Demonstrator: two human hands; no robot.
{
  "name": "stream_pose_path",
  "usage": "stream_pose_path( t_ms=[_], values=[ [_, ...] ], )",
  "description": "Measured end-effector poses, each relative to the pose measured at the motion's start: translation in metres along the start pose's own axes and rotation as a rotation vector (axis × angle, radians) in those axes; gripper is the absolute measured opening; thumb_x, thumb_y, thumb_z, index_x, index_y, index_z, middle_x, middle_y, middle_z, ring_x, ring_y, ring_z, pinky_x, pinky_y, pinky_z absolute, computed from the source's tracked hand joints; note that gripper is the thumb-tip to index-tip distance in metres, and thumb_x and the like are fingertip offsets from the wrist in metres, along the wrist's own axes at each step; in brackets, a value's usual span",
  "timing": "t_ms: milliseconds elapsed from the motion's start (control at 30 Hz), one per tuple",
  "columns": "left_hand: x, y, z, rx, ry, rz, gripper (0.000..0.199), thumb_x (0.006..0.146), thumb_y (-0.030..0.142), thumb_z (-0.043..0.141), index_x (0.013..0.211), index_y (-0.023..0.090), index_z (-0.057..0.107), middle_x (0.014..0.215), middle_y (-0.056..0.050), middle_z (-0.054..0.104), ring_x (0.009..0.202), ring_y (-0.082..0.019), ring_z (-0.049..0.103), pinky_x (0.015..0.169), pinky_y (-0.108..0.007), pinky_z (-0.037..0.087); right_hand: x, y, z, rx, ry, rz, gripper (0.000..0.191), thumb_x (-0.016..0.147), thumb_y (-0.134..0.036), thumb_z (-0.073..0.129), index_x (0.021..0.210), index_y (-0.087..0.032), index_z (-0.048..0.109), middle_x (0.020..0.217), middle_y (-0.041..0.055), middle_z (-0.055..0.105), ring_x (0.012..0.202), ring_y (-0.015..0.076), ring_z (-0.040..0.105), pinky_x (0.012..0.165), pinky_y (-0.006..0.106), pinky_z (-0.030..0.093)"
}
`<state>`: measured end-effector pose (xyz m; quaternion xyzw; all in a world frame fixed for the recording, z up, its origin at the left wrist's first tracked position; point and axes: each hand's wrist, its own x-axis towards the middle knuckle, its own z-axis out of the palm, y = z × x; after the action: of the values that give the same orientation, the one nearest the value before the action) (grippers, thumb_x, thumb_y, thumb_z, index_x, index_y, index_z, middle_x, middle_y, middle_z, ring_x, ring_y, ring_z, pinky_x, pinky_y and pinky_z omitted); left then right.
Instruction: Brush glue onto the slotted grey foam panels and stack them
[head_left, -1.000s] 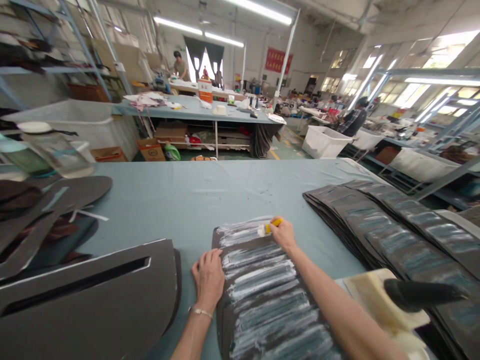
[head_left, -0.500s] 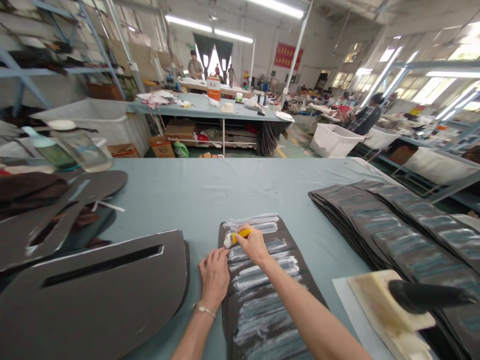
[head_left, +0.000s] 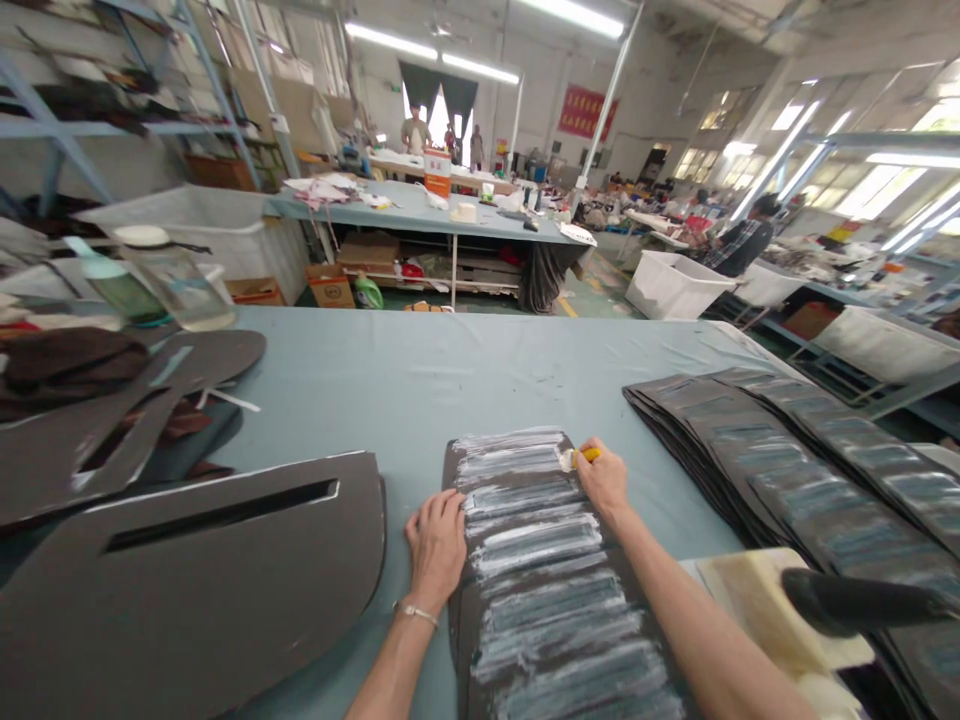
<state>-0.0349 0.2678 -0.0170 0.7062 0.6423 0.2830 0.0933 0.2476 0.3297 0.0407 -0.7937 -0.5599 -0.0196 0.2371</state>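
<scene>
The right hand is moving rightward, pinching a yellow brush. The open left hand is pinning the stiff, glue-streaked panel near its edge, where it's best held.

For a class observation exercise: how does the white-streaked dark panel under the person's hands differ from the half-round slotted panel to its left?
The streaked panel bears white bands, while the slotted panel is plain dark with a thin pale edge. The slotted panel has a long slot; the streaked panel shows none. The left hand rests on the streaked panel; no hand touches the slotted panel. Both lie flat on the blue-grey table.
</scene>
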Motion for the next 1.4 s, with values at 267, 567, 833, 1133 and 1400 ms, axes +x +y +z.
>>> stream_pose_path(
  t_ms=[267,567,833,1133,1400],
  values=[
    [-0.002,0.001,-0.002,0.009,0.0,0.0,0.03,0.091,0.025,0.036,0.111,0.028,0.058,0.122,-0.004,0.059,0.115,-0.019,0.047,0.096,-0.041,0.031,-0.002,-0.004,-0.009,0.012,0.001,0.025,0.014,0.077,-0.029,0.049,0.075,-0.02,0.06,0.058,-0.0011,0.053,0.055,0.0124,0.043,0.054,0.023,0.022],
    [-0.002,0.003,0.0,0.033,0.008,0.008,0.029,0.09,0.026,0.037,0.112,0.027,0.057,0.121,-0.006,0.059,0.116,-0.022,0.047,0.097,-0.043,0.03,-0.041,-0.112,0.017,0.554,-0.199,-0.223,0.02,0.079,-0.036,0.05,0.08,-0.021,0.063,0.065,-0.0016,0.061,0.059,0.0122,0.052,0.06,0.021,0.037],
    [-0.001,0.005,-0.004,0.017,0.015,-0.017,0.026,0.089,0.028,0.042,0.109,0.027,0.059,0.119,-0.006,0.06,0.114,-0.022,0.049,0.096,-0.042,0.031,-0.006,-0.061,0.011,0.176,-0.097,0.005,0.016,0.07,-0.024,0.049,0.074,-0.021,0.063,0.058,-0.0012,0.056,0.055,0.0129,0.048,0.055,0.022,0.03],
    [-0.002,0.003,0.002,0.035,0.015,0.0,0.027,0.09,0.031,0.039,0.11,0.026,0.058,0.119,-0.006,0.06,0.114,-0.022,0.048,0.097,-0.043,0.029,-0.035,-0.119,0.027,0.472,-0.26,-0.263,0.016,0.076,-0.032,0.053,0.079,-0.022,0.066,0.064,-0.003,0.061,0.059,0.0114,0.051,0.059,0.02,0.035],
    [-0.002,-0.002,0.005,-0.06,0.026,-0.035,0.028,0.091,0.028,0.037,0.112,0.026,0.056,0.119,-0.006,0.059,0.115,-0.021,0.048,0.099,-0.043,0.028,0.013,-0.004,-0.015,0.234,0.004,0.106,0.019,0.07,-0.029,0.047,0.074,-0.018,0.063,0.058,-0.0006,0.056,0.056,0.0135,0.047,0.058,0.023,0.034]
  ],
)
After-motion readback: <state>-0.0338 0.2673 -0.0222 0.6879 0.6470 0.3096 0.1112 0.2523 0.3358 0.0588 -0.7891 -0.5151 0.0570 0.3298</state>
